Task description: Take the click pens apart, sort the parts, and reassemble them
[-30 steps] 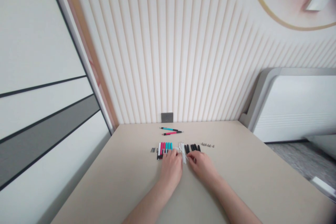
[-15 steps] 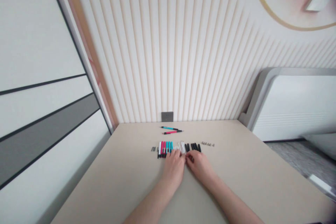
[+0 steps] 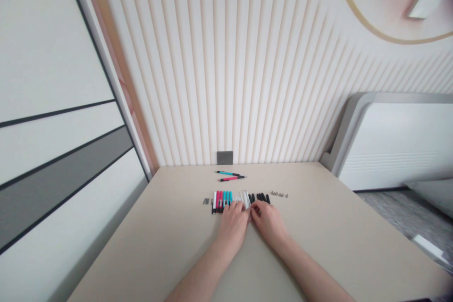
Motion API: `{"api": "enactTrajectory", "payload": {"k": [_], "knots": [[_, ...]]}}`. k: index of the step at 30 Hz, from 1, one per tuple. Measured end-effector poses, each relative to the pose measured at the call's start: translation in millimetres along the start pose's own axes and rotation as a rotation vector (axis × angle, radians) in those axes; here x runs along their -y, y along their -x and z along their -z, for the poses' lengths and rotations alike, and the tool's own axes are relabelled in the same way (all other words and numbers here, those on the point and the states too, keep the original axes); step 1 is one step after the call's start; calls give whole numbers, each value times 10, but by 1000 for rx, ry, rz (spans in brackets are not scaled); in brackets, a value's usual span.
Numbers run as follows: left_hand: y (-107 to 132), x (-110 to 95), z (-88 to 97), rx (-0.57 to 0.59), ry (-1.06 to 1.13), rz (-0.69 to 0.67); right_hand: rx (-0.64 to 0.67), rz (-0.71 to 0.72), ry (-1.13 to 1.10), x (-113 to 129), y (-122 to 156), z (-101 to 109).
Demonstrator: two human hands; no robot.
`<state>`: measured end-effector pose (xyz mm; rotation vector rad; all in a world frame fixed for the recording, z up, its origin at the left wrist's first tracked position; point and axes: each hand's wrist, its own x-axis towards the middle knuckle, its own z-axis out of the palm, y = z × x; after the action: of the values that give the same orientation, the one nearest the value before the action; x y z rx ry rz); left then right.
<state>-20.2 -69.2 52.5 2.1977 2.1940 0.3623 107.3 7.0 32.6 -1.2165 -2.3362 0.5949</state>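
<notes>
My left hand [image 3: 234,219] and my right hand [image 3: 267,219] meet at the middle of the table, fingertips pinched close together. Whatever lies between them is too small and too covered to name. Left of my left hand is a row of white, red and blue pen barrels [image 3: 222,198]. Just beyond my fingers lie thin white refills [image 3: 245,197], partly covered. Several black pen parts [image 3: 262,197] lie beyond my right hand. Small metal tips [image 3: 279,194] sit in a row farther right, and small springs [image 3: 206,201] at the far left.
Toward the back of the table [image 3: 170,245] lie a blue pen [image 3: 227,173] and a red pen [image 3: 231,179], both whole. A dark socket [image 3: 225,157] is on the ribbed wall behind. A white cabinet [image 3: 63,207] borders the left side; a bed headboard [image 3: 392,144] stands at right.
The view has shifted very slightly. Both hands stay together in nearly the same place, with only small finger movement.
</notes>
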Motion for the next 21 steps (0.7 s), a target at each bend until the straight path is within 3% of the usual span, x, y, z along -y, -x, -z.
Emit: {"api": "enactTrajectory", "payload": {"k": [21], "knots": [[25, 31, 66, -11, 41, -38, -14, 3, -154, -19, 0, 19]]}}
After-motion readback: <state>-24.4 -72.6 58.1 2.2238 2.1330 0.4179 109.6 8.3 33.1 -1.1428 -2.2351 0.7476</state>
